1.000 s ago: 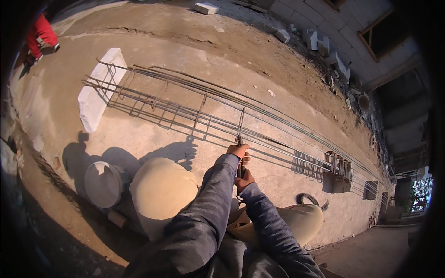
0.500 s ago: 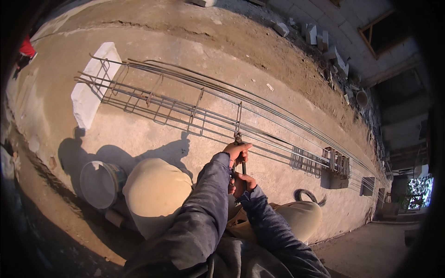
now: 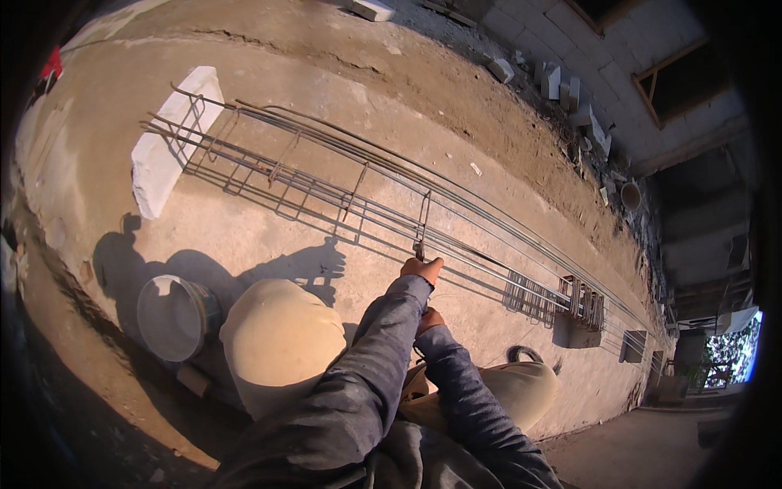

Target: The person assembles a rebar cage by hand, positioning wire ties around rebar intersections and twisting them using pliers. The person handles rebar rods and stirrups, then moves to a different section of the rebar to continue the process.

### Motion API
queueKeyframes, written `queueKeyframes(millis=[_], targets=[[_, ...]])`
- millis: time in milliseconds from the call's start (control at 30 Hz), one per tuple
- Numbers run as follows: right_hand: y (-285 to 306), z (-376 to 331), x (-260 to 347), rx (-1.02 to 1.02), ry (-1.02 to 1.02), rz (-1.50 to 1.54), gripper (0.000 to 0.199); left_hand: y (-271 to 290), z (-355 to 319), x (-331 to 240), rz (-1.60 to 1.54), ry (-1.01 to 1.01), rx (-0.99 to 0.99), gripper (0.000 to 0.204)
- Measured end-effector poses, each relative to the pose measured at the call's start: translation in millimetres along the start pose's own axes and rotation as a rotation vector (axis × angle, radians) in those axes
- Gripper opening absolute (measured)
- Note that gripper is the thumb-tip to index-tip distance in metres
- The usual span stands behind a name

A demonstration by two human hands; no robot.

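At the far left a white block [image 3: 167, 147] lies on the concrete floor [image 3: 269, 236], propping the left end of a rebar cage [image 3: 326, 187] that runs from there rightward past the middle. Below it stands a white bucket [image 3: 175, 316], just beside the person's left knee [image 3: 281, 342].

The left arm, in a dark blue sleeve [image 3: 358, 383], comes up from the lower edge and stretches straight toward the cage. The left hand [image 3: 422, 269] is closed in a fist at the foot of an upright stirrup [image 3: 423, 220], fingers together around something small and dark there; what it is cannot be told. The right arm bends in from the lower right, and the right hand [image 3: 429, 319] sits just below the left, tucked against the left sleeve. Its fingers look curled, but whether they hold anything cannot be told.

Further right, a bundle of loose stirrups [image 3: 580, 300] stands on the long bars, near a coil of wire [image 3: 525, 354] on the floor. At the upper right, grey blocks [image 3: 562, 81] lie along the foot of a block wall [image 3: 586, 41].
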State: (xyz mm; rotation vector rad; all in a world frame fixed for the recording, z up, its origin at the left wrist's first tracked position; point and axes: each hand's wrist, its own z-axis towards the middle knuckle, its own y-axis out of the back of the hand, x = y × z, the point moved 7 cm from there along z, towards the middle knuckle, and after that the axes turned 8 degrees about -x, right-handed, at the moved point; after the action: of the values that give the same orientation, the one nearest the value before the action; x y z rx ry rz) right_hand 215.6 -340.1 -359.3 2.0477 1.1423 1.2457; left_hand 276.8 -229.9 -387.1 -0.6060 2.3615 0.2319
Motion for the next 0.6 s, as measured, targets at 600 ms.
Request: queueKeyframes(millis=[600], targets=[[-9, -47, 19, 1.124, -0.236, 1.496, 0.041, -30, -22, 6, -0.862, 0.137, 0.752, 0.033]])
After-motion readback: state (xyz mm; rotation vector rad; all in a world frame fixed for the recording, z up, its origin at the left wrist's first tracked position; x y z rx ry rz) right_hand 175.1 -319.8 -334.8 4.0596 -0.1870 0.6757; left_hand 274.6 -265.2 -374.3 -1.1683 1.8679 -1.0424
